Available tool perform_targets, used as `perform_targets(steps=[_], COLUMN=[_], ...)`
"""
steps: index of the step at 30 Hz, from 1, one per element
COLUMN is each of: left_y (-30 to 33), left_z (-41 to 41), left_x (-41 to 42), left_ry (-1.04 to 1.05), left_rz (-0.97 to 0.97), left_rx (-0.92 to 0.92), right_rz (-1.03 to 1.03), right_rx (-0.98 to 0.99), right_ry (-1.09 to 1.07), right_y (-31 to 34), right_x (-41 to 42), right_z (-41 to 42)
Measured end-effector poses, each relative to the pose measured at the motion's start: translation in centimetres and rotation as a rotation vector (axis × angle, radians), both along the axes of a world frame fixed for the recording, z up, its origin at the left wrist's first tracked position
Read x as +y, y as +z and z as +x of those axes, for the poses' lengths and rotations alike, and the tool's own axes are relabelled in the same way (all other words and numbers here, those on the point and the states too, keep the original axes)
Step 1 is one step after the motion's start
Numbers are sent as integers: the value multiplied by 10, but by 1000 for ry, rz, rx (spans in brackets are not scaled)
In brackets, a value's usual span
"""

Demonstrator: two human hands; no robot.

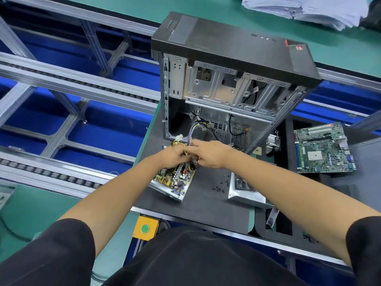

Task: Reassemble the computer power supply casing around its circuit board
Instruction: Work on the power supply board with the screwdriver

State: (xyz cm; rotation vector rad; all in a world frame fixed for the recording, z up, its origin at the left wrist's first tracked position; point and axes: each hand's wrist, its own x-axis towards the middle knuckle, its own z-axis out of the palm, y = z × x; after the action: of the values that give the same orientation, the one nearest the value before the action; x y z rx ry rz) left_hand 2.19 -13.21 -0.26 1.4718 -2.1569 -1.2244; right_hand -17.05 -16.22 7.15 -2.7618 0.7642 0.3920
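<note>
The power supply's open metal base (172, 194) lies on the dark mat with its circuit board (175, 177) exposed. A bundle of coloured wires (186, 141) rises from its far end toward the computer case. My left hand (172, 155) grips the wires at the board's far edge. My right hand (208, 154) meets it from the right, its fingers curled on the same wires. The loose silver casing cover (246, 196) sits on the mat to the right, partly hidden under my right forearm.
An open black computer case (233, 65) stands just beyond my hands. Several small black screws (220, 186) lie between base and cover. A green motherboard (324, 150) and a heatsink (272, 143) sit at right. A yellow button box (145, 228) hangs at the bench edge; conveyor rails run left.
</note>
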Motion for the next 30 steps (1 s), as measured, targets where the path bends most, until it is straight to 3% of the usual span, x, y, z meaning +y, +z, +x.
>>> perform_targets(steps=[13, 17, 24, 26, 30], left_y=[-1, -4, -4, -6, 2], left_z=[-3, -2, -1, 0, 1], left_x=[0, -3, -1, -2, -3], left_ry=[64, 19, 53, 48, 36], left_rz=[58, 56, 64, 62, 75], left_rx=[-55, -62, -141, -202, -105], right_rz=[-131, -63, -219, -179, -75], right_rx=[63, 64, 92, 98, 73], right_ry=[-45, 80, 119, 40, -9], right_y=[-1, 2, -2, -3, 0], right_x=[1, 0, 5, 8, 11], right_z=[3, 0, 3, 5, 5])
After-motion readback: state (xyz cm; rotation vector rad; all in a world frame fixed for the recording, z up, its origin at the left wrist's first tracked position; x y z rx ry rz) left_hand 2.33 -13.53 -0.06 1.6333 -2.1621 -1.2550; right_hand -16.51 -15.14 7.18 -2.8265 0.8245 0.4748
